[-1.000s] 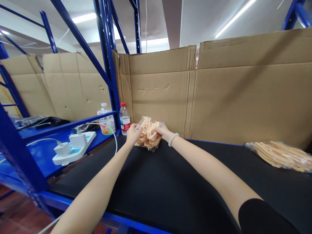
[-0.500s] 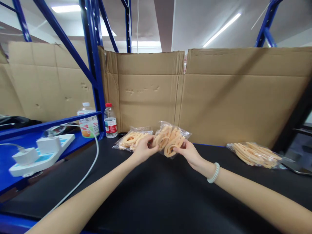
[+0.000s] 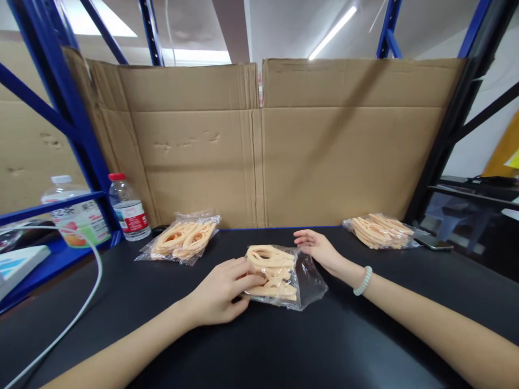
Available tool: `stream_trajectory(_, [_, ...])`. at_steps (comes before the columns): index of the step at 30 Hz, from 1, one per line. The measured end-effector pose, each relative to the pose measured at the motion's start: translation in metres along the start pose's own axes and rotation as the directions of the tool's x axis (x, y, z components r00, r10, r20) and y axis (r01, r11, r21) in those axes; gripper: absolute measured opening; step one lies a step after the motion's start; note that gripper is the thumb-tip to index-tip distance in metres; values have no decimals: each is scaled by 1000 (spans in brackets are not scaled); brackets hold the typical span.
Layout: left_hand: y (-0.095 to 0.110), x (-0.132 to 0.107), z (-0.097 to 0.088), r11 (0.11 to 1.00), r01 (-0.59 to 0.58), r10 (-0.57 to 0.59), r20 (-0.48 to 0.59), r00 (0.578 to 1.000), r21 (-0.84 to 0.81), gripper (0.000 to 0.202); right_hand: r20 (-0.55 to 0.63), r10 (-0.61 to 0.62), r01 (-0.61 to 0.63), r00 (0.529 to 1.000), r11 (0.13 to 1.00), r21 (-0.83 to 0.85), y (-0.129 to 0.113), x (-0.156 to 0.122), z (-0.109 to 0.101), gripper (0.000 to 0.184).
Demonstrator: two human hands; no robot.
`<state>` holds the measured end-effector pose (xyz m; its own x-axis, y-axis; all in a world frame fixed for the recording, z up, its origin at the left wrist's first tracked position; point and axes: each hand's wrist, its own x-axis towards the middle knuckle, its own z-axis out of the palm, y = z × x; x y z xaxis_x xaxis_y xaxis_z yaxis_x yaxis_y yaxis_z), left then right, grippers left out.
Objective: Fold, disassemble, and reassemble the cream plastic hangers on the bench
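Note:
A clear plastic bag of flat, peach-coloured looped pieces (image 3: 272, 268) lies on the black tabletop in front of me. My left hand (image 3: 228, 287) is on its left end, fingers curled over the pieces and thumb at the near side. Just past the bag's loose right end, my right hand (image 3: 314, 246) is open with fingers stretched out, holding nothing. A second bag of the same pieces (image 3: 184, 237) lies back left of my left hand. Beyond my right hand is another such bag (image 3: 379, 229).
A red-capped water bottle (image 3: 128, 210) and a larger white-capped bottle (image 3: 75, 216) stand at left by the blue frame. A white cable (image 3: 90, 302) curves over the left side. Cardboard panels (image 3: 344, 151) wall the back. A phone (image 3: 433, 242) lies at far right.
The bag held up between both hands is now down on the tabletop, nearer me. My right hand has let go and opened. The view has turned to the right.

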<state>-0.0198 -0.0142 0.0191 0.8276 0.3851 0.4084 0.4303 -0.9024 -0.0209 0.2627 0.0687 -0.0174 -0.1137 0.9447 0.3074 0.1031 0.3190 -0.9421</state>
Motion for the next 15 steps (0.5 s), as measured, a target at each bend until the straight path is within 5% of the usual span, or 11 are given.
stream_trajectory(3, [1, 0, -9, 977, 30, -31, -2, 1000, -210, 38, -64, 2, -2, 998, 1000, -4, -16, -2, -21, 36])
stream_trajectory(6, [-10, -2, -11, 932, 267, -296, -89, 951, -245, 24, -11, -84, 83, 996, 995, -47, -50, -20, -26, 29])
stream_trajectory(8, [-25, -5, -7, 851, 477, -508, -117, 853, -217, 27, 263, -273, 338, 925, 909, -245, -73, -37, -21, 19])
stream_trajectory(11, [-47, -9, 4, 724, 667, -674, 24, 738, -177, 38, 597, -276, 565, 754, 735, -374, -96, -60, -13, 21])
stream_trajectory(15, [-60, -9, 16, 646, 752, -745, 107, 659, -129, 44, 665, -88, 543, 742, 661, -518, -97, -70, -13, 29])
